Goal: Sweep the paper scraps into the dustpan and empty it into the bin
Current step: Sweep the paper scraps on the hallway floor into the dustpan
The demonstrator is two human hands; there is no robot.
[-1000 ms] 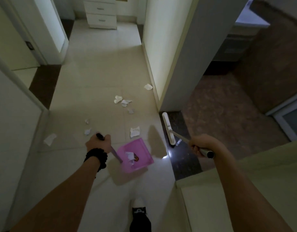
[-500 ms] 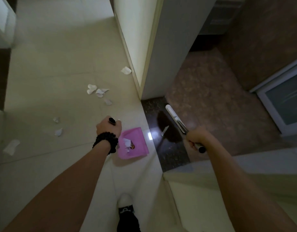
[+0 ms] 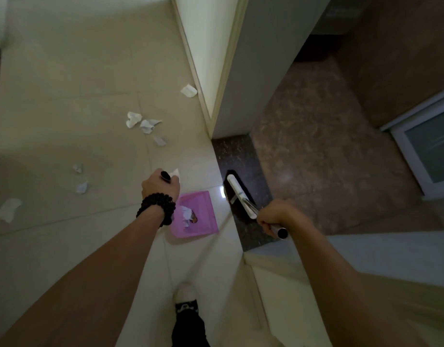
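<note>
My left hand (image 3: 160, 187), with a black bead bracelet on the wrist, grips the dark handle of a pink dustpan (image 3: 200, 216) held over the pale tile floor. A crumpled white scrap (image 3: 187, 213) lies inside the pan. My right hand (image 3: 274, 214) grips the metal handle of a white-headed broom (image 3: 238, 191), whose head hangs over the dark stone strip. Several white paper scraps lie on the floor ahead and to the left: one by the wall corner (image 3: 188, 90), a pair (image 3: 140, 121), smaller bits (image 3: 81, 187) and a larger piece (image 3: 8, 209).
A white wall corner (image 3: 226, 71) juts out between the pale tiled corridor and a brown stone floor (image 3: 316, 151) on the right. A glass-fronted white frame (image 3: 426, 151) stands far right. My foot (image 3: 187, 299) is at the bottom centre. No bin shows.
The view has tilted down and to the right. Both hands moved closer together; the dustpan sits nearer under my left hand, and the broom head swung onto the dark strip.
</note>
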